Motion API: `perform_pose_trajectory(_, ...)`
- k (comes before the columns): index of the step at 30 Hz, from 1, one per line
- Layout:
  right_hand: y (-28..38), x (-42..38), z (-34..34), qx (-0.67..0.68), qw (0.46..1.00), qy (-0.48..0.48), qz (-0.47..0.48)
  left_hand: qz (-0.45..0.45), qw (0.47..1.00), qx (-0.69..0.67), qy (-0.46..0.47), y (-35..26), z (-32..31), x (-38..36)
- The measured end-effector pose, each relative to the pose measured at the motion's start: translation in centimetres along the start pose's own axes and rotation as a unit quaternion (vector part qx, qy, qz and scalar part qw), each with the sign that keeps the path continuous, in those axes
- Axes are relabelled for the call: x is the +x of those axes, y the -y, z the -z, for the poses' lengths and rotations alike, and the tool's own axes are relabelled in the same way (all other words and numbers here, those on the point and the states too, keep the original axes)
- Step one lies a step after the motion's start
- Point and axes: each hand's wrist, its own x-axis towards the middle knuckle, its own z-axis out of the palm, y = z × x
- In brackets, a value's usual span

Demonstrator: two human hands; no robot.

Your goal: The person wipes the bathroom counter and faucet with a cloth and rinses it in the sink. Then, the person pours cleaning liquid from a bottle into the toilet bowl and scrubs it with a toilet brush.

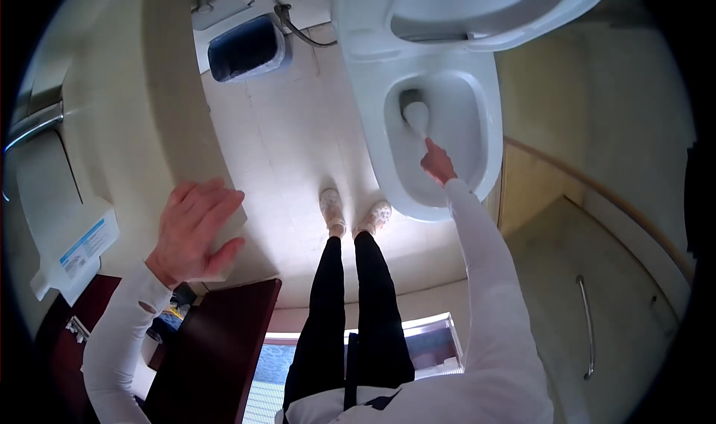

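Note:
In my right hand (438,162) is the handle of a toilet brush (418,117), the fingers closed around it. The brush's white head and dark bristles reach down into the bowl of the white toilet (488,118), toward its far left side. Both the seat and the lid (514,40) are raised. My left hand (198,230) holds nothing; its fingers are stretched out and slightly bent, and it overlaps the edge of the beige counter (175,88) in this view.
A bin with a dark liner (246,49) stands on the tiled floor (261,133), beside a grey hose (306,36). At left are a faucet (37,126) and a labelled white package (86,249). Below my left hand is a dark red cabinet door (224,334). A metal handle (587,327) is at right.

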Motion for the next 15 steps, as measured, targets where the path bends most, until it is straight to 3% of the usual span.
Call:
perform_pose_trajectory(6, 2.7, 3.5, -2.9, 0.146, 0.987, -0.013, -0.069, 0.004, 1.0, 0.013, 0.008, 0.2, 0.1, -0.1)
perform_pose_trajectory(8, 3.0, 2.3, -2.2, 0.143, 0.989, -0.012, -0.047, 0.003, 1.0, 0.003, -0.016, -0.1, 0.0, -0.2)
perform_pose_trajectory(10, 3.9, 0.6, -0.7, 0.252, 0.965, 0.029, -0.063, 0.002, 1.0, 0.002, -0.026, -0.2, 0.2, 0.0)
perform_pose_trajectory(11, 0.1, 1.1, -3.5, 0.181, 0.983, 0.002, 0.04, 0.007, 0.999, -0.004, -0.032, -0.4, 0.2, 0.0)
perform_pose_trajectory(12, -1.0, -1.3, -3.7, 0.119, 0.99, -0.011, 0.068, 0.004, 0.999, -0.011, -0.037, -0.4, 0.1, -0.1)
perform_pose_trajectory(13, -3.6, -3.8, -4.5, 0.043, 0.984, -0.073, 0.155, -0.004, 0.999, -0.014, -0.041, -0.1, 0.0, -0.3)
perform_pose_trajectory(15, -5.7, -10.4, -0.8, 0.019, 0.994, -0.008, 0.107, -0.014, 0.998, -0.018, -0.057, 0.1, -0.2, -0.3)
